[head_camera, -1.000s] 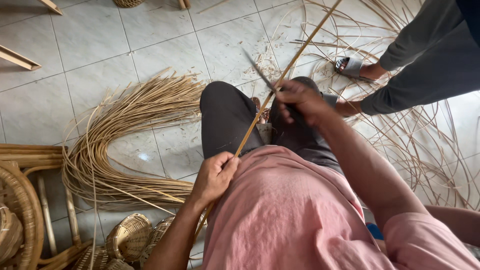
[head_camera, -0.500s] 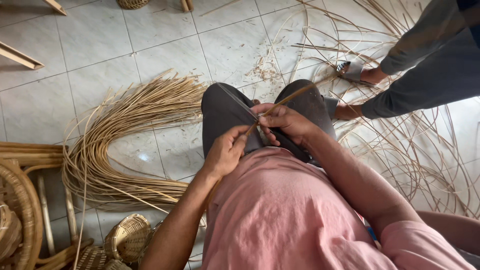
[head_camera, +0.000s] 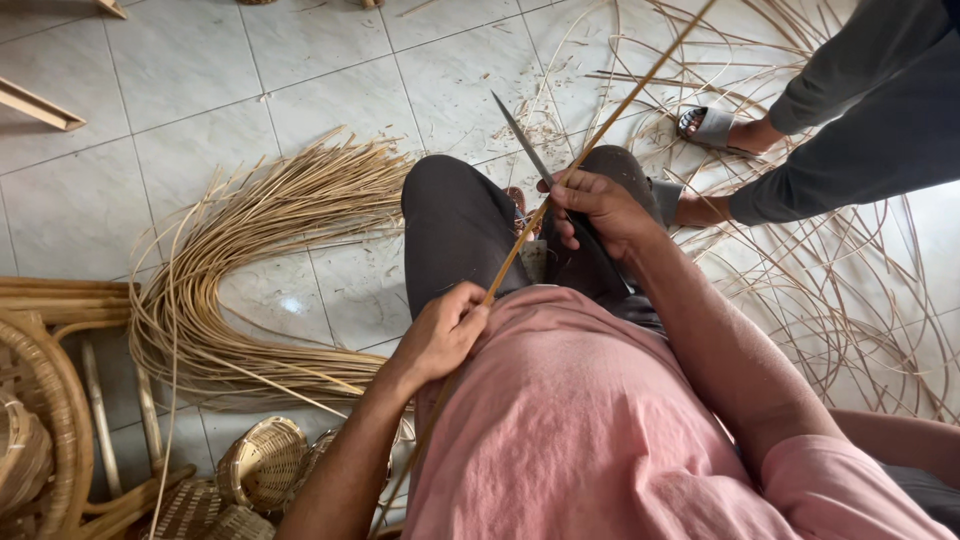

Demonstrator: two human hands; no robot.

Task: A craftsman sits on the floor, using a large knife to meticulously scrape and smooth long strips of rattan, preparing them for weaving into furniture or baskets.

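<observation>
Head view: rattan strip (head_camera: pixel 600 135) slants lower-left to upper-right.

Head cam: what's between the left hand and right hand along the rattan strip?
Between the left hand and right hand, only a bare stretch of rattan strip, crossing the dark trouser leg; the knife starts at the right hand.

pkgs: none | labels: none | signs: none | screens: none | view: head cam, floor scene w/ no printed or packaged items visible
</observation>
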